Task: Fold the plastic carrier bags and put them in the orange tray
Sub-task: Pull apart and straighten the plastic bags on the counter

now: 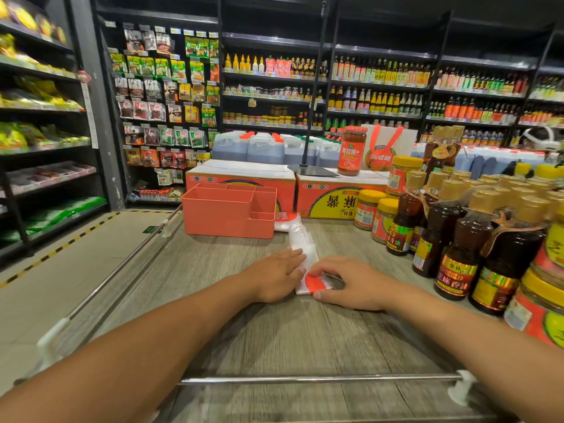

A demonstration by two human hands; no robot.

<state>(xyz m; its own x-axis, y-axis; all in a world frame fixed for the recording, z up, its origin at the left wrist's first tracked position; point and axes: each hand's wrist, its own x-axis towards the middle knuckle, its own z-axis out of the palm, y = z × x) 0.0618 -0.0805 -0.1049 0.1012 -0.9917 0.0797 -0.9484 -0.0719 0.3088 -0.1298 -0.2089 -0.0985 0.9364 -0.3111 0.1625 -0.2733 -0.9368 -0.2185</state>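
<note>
A white plastic carrier bag (302, 242) with red print lies as a long narrow strip on the wooden table (274, 331), its near end folded over. My left hand (279, 274) lies flat on the strip's left side with straight fingers. My right hand (351, 282) holds the folded red-and-white end (314, 283), thumb under and fingers curled over it. The orange tray (229, 215), with several compartments, stands beyond at the table's back left and looks empty. More white and red bag plastic (287, 222) lies just right of the tray.
Dark sauce bottles (457, 239) and yellow-lidded jars (381, 215) crowd the table's right side. Orange cartons (329, 196) line the back edge, with a red jar (352, 151) and a black stand (311, 169) on top. A metal rail (305, 378) runs along the near edge. Shop shelves surround.
</note>
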